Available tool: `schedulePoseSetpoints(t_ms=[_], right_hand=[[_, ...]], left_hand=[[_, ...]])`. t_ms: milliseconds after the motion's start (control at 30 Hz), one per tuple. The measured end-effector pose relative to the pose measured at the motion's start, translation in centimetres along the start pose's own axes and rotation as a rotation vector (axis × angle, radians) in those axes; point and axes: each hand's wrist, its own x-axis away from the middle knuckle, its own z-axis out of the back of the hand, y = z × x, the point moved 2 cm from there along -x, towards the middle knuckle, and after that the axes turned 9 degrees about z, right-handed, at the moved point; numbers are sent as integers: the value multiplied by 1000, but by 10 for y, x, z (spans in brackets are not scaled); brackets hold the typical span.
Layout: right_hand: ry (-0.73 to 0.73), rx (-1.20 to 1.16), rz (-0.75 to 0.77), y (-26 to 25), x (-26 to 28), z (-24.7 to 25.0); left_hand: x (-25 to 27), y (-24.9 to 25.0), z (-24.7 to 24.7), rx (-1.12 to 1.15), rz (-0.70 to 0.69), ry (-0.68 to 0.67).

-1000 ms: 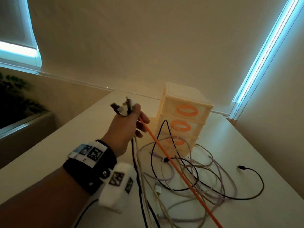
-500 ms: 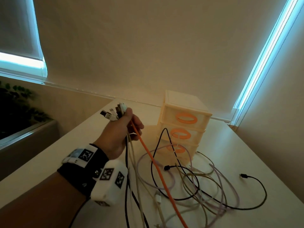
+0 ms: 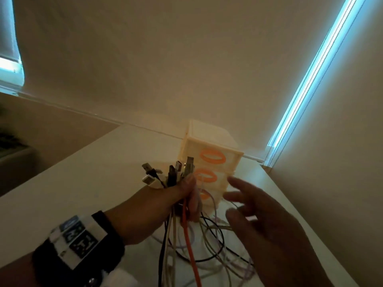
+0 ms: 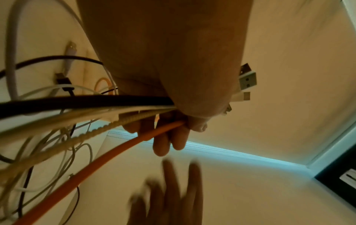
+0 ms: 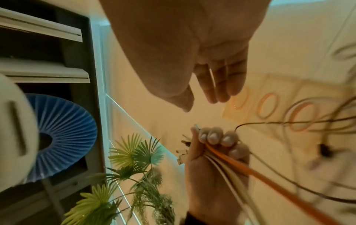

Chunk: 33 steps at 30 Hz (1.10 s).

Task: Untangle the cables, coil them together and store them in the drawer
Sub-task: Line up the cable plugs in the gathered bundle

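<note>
Plugs (image 3: pixel 170 172) stood up out of your left hand (image 3: pixel 165 204), which was curled tight around the gathered ends of the cables (image 3: pixel 207 245); the orange cable (image 3: pixel 191 251) ran down from under your fingers (image 5: pixel 213 137) to the loose loops lying on the tabletop (image 3: pixel 83 183). This hand was raised above the tabletop, the wrist pointing forward toward the drawer unit (image 3: pixel 209 150), which stood shut just behind the pile. To do this step well, I think you needed to keep the plug ends level in that hand and draw the strands through slowly, so that no loop could catch on another and pull into a knot. Further right, your right hand (image 3: pixel 263 220) hovered near the left one, palm turned toward it, fingers spread and relaxed, and it held nothing. It looked ready to take the hanging strands below your left hand, but the blur did not let me tell if it touched any cable.
</note>
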Motion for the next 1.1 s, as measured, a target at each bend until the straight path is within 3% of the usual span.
schedulePoseSetpoints(t_ms=[233,433,600,733,867,1000,1100], right_hand=[[-108,-12,33,2,-94,-40],[-207,-141,-16,-8,-94,-58],[-72,-101,-36,-2,-67,-72],[-50,-149,-270,16,-38,-83],[-155,-617,-586,5,-17,-101],[-211,-702,-645,-5,-16,-102],[-263,-805,-709,-5,-12,-93]], left_hand=[[-3,0,14,-58,4,78],[-6,-5,18,-31,-1,184],[-8,-6,20,115,19,213],[-11,-8,24,159,32,255],[-10,-4,22,-68,28,345],[-10,1,21,-4,7,320],[-14,1,27,106,1,433]])
